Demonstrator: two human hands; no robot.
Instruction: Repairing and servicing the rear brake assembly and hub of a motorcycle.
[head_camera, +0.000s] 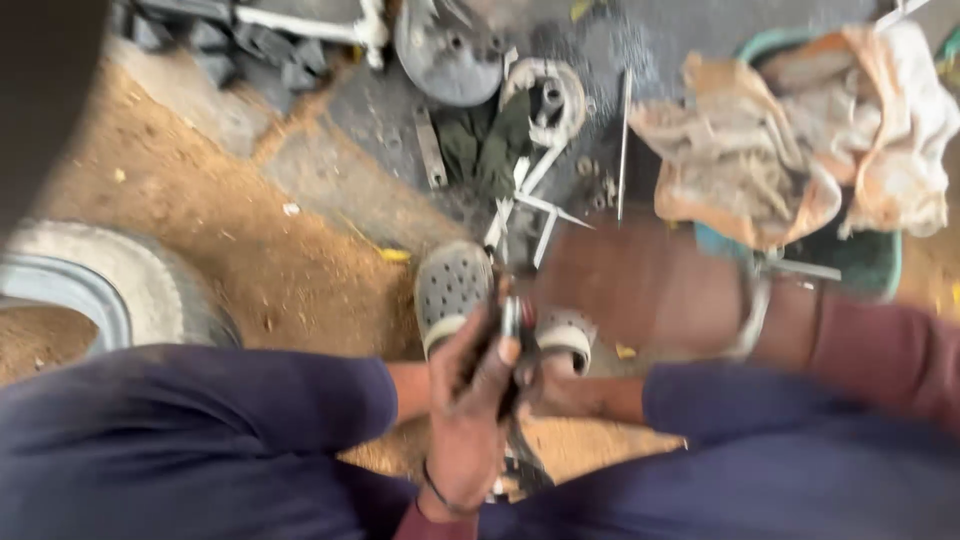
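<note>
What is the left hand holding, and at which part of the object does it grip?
The left hand closes around a small dark tool or part, gripping its lower portion. Motion blur hides what it is. The right hand appears empty.

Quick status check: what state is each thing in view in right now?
Left hand: closed around a small dark part.
Right hand: not clearly visible, motion blur.
Grey clogs: worn, on the sandy ground.
Tyre: lying flat.
Cloth: crumpled over green basin.
</note>
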